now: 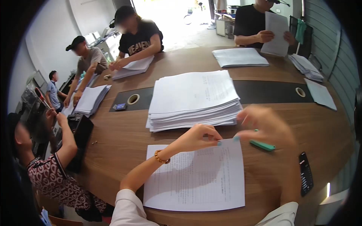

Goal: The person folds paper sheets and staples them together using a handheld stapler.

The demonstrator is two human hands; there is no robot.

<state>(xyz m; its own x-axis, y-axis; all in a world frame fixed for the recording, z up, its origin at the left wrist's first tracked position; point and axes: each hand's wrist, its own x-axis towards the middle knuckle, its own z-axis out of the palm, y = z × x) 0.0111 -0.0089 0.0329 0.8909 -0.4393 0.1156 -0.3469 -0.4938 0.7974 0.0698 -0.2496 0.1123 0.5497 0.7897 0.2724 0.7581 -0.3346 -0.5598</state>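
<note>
While the left hand (200, 138) pinched the printed sheet (196, 184) near its top edge, the right hand (266, 124), blurred, held a wide grip above the desk (264, 177).

At centre, a tall paper stack (194, 92) sits above a printed sheet (196, 184), apparently touched by the left hand (200, 137).

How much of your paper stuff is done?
The tall stack is piled up, but I can't tell if it's done or waiting. The left hand is at the top edge of the printed sheet, with the blurred right hand close by. That sheet seems left to finish.
</note>
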